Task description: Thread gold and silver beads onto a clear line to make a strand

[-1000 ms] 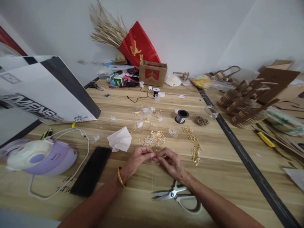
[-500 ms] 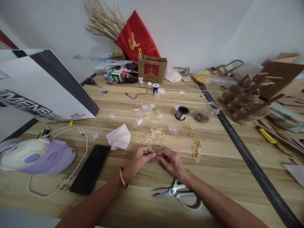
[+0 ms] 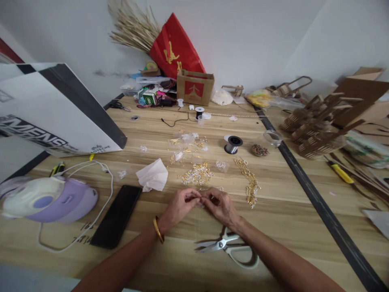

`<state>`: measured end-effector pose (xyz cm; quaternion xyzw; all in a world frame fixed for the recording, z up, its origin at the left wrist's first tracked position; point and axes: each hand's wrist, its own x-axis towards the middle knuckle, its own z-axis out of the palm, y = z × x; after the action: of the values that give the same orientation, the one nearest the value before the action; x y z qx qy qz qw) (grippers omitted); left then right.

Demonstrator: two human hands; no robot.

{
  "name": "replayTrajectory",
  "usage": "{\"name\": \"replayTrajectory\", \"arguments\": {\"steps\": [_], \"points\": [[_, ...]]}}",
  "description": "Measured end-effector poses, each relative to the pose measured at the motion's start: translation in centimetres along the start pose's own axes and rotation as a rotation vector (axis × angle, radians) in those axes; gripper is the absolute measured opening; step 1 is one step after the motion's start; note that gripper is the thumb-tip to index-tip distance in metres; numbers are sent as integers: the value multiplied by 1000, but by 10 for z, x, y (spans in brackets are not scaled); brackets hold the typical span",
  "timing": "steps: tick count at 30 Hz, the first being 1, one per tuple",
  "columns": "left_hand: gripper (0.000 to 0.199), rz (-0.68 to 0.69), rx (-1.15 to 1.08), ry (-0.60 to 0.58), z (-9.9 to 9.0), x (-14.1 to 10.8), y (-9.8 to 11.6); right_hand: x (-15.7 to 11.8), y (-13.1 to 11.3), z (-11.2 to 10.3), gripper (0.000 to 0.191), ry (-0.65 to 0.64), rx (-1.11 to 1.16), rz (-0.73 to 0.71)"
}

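My left hand (image 3: 183, 205), with a gold bangle (image 3: 158, 230) at its wrist, meets my right hand (image 3: 221, 207) fingertip to fingertip over the table. Both are closed in a pinch; what lies between the fingers is too small to name, though a thin clear strand seems to hang below them. Just beyond the fingers lie a beaded chain (image 3: 216, 189), partly hidden, and a heap of gold and clear beads (image 3: 197, 174). Gold chains (image 3: 249, 184) lie to the right. White-handled scissors (image 3: 225, 245) rest beside my right forearm, blades pointing left.
A black phone (image 3: 117, 217) and crumpled tissue (image 3: 152, 175) lie left, near a purple-and-white device (image 3: 56, 198) with a white cable. Beyond the beads stand a wire spool (image 3: 233, 144) and a jar of beads (image 3: 259, 150). A large box (image 3: 60, 113) stands left, small woven baskets (image 3: 316, 125) right.
My pinched fingertips have shifted very slightly to the right, and the grip of both hands is slightly altered. The things on the table lie as before.
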<state>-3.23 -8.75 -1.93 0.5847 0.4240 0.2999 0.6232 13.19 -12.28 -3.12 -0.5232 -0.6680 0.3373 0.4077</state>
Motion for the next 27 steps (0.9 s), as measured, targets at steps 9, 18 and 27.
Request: {"name": "replayTrajectory", "arguments": {"steps": [9,18,27], "points": [[14,-4,-44,8,3,0,-3,-1,-1,-3,12,-37,42,-44],[26,-85,-93,-24,-1,5,-8,-1,2,-1,13,-40,105,12],[28,-111,-106,-57,-4,5,-5,1,5,0,15,-62,192,81]]}}
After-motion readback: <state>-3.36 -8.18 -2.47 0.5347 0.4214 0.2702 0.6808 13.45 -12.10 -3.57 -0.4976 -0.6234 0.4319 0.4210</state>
